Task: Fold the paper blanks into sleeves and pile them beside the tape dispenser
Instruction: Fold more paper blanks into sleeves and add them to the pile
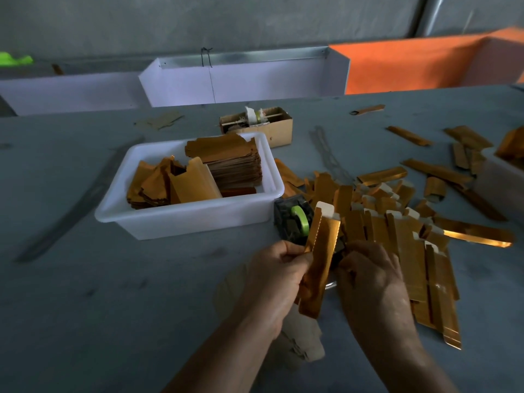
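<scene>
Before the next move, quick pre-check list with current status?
1. Blank held: the left hand pinches the gold blank at its left edge. Ok.
2. Right hand free to help: its fingers are curled at the blank's right edge, contact hidden. Cannot tell.
3. Blank fully folded into a sleeve: its long edges stand up, but closure is not visible. Cannot tell.
4. Tape dispenser reachable: it sits just beyond the hands, green roll showing. Ok.
5. Drop spot: the sleeve pile lies right of the dispenser. Ok.
6. Supply: the white tub holds stacked blanks. Ok.
</scene>
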`<state>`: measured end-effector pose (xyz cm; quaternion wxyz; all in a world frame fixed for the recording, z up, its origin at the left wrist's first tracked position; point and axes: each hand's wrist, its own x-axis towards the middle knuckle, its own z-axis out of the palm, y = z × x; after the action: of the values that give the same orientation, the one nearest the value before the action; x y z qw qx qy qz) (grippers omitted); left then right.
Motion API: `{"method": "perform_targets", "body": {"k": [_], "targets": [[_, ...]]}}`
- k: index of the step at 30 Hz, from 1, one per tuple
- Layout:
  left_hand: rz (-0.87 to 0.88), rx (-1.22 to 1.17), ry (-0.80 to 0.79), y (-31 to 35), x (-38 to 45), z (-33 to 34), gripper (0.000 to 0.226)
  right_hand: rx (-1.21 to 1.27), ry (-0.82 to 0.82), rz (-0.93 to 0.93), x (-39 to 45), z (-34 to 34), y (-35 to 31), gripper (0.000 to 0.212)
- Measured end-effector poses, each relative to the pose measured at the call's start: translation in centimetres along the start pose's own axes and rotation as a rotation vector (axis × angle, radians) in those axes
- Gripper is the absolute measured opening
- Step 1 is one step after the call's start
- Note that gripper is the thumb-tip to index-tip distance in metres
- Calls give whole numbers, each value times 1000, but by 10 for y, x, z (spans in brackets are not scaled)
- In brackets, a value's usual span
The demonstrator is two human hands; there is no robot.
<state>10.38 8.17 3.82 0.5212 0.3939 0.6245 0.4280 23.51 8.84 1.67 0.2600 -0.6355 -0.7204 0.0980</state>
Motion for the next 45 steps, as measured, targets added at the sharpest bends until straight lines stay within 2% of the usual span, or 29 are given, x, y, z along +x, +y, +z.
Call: {"method": "perform_targets", "body": {"k": [3, 6, 9, 16, 18, 22, 32, 38, 43, 45], "targets": [[-38, 2, -9, 2, 3, -2, 6, 247, -16, 41, 1, -13, 2, 14], [-93, -103, -57, 5, 2, -4, 3, 613, -144, 205, 4, -30, -1, 15], [-77, -114, -54, 4, -3, -6, 2, 717, -253, 133, 3, -39, -6, 17], [-37, -105, -71, 0, -17, -14, 10, 595, -269, -58, 2, -39, -17, 23], [-37, -101, -75, 1, -18, -14, 5, 536, -239, -80, 2, -37, -20, 27], [-16, -109, -86, 1, -22, -13, 7, 503, -168, -58, 5, -35, -19, 29], [-34, -130, -129, -1, -23, -13, 12, 404, -154, -91, 4, -28, -16, 28], [37, -136, -3, -7, -26, -5, 26, 250, -126, -56, 0, -29, -24, 26], [286, 131, 233, -14, -30, 8, 27, 89, -96, 26, 1, -33, -32, 33], [364, 137, 303, -17, -30, 7, 20, 14, -89, 30, 2, -34, -32, 40]]}}
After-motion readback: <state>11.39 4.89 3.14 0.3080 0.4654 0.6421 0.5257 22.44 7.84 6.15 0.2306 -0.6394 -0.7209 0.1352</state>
